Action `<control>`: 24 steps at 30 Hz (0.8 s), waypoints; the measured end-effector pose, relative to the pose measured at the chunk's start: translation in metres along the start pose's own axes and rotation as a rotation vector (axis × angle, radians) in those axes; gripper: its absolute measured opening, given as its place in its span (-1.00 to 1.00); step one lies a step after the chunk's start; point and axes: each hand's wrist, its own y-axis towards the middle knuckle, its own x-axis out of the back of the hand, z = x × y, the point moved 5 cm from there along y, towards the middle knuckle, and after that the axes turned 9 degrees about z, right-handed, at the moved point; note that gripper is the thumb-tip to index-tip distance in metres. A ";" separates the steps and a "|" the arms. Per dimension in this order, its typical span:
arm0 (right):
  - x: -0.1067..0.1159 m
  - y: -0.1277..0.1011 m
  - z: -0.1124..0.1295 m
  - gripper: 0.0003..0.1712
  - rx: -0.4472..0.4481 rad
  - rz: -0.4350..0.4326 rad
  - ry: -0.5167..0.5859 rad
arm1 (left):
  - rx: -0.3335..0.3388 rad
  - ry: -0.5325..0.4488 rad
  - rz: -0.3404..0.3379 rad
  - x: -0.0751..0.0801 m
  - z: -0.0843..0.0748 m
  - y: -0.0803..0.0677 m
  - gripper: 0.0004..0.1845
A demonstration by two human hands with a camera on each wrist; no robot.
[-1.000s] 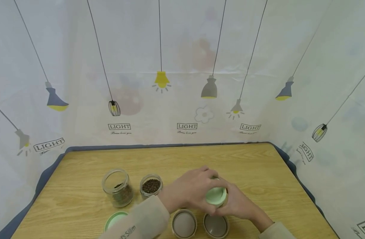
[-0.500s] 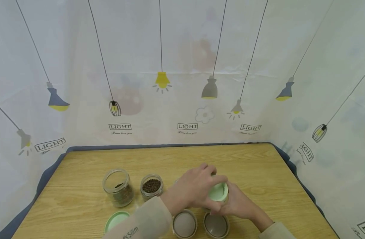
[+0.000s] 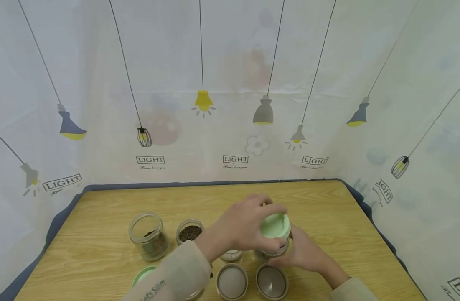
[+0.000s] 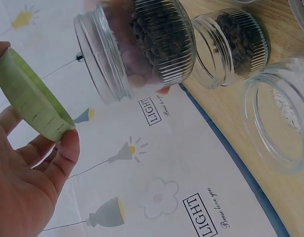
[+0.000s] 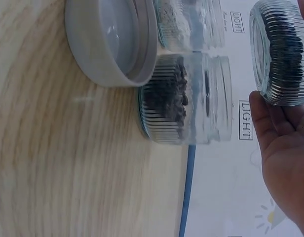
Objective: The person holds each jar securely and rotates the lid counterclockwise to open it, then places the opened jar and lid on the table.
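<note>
My left hand (image 3: 245, 225) pinches a pale green round lid (image 4: 33, 96) by its rim, tilted on its side in the left wrist view. A gap shows there between the lid and the open mouth of a ribbed glass jar (image 4: 162, 42) with dark contents. My right hand (image 3: 306, 251) holds that jar, its fingers curved around the glass. The head view shows the lid over the jar, hiding most of it. In the right wrist view the jar (image 5: 285, 54) appears above the palm of my right hand (image 5: 285, 153).
A tall glass jar (image 3: 154, 246) and a smaller jar of dark beans (image 3: 190, 234) stand open at left. A jar with white contents (image 4: 290, 94) is partly hidden by my left arm. Two pale round lids (image 3: 232, 282) and another green lid (image 3: 143, 274) lie near the front.
The green lid has come up off the jar in my left hand, which has risen slightly. More of the jar shows below it. My right hand has shifted slightly right.
</note>
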 end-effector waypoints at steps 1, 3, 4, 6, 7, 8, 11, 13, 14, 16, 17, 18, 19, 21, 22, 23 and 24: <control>0.002 0.000 -0.001 -0.04 -0.008 -0.005 -0.004 | -0.002 -0.011 -0.002 0.001 0.001 -0.001 -0.35; 0.005 -0.001 -0.002 -0.02 -0.017 -0.008 0.003 | -0.008 -0.027 -0.009 0.002 0.002 -0.002 -0.35; 0.007 -0.002 -0.003 -0.01 -0.020 -0.016 0.000 | -0.007 -0.035 -0.010 0.002 0.003 -0.003 -0.34; 0.011 -0.003 -0.003 0.01 -0.020 -0.033 -0.010 | -0.012 -0.046 -0.016 0.002 0.004 -0.004 -0.34; 0.013 -0.004 -0.004 0.01 -0.021 -0.044 -0.018 | -0.014 -0.054 -0.018 0.002 0.004 -0.005 -0.34; 0.015 -0.004 -0.005 0.02 -0.022 -0.055 -0.028 | -0.017 -0.063 -0.021 0.002 0.005 -0.006 -0.34; 0.021 -0.007 -0.008 0.03 -0.031 -0.089 -0.067 | -0.032 -0.098 -0.026 0.000 0.005 -0.009 -0.33; 0.025 -0.009 -0.010 0.01 -0.038 -0.113 -0.079 | -0.038 -0.128 -0.023 -0.001 0.006 -0.011 -0.31; 0.027 -0.010 -0.011 0.01 -0.040 -0.123 -0.082 | -0.042 -0.140 -0.022 -0.002 0.006 -0.011 -0.30; 0.032 -0.011 -0.013 -0.02 -0.039 -0.144 -0.074 | -0.048 -0.166 -0.017 -0.004 0.007 -0.012 -0.28; 0.034 -0.012 -0.015 -0.03 -0.036 -0.155 -0.069 | -0.052 -0.180 -0.014 -0.006 0.007 -0.012 -0.28; 0.037 -0.012 -0.017 -0.04 -0.036 -0.164 -0.056 | -0.057 -0.192 -0.011 -0.007 0.007 -0.012 -0.28; 0.039 -0.013 -0.019 -0.05 -0.031 -0.172 -0.048 | -0.062 -0.204 -0.007 -0.009 0.007 -0.012 -0.28; 0.043 -0.016 -0.024 -0.06 -0.028 -0.185 -0.034 | -0.075 -0.228 0.004 -0.014 0.006 -0.013 -0.28; 0.045 -0.017 -0.026 -0.06 -0.027 -0.190 -0.034 | -0.082 -0.242 0.013 -0.016 0.005 -0.013 -0.29; 0.047 -0.018 -0.028 -0.06 -0.030 -0.195 -0.031 | -0.092 -0.250 0.020 -0.018 0.004 -0.013 -0.29; 0.049 -0.019 -0.031 -0.07 -0.035 -0.200 -0.032 | -0.098 -0.258 0.031 -0.021 0.003 -0.014 -0.29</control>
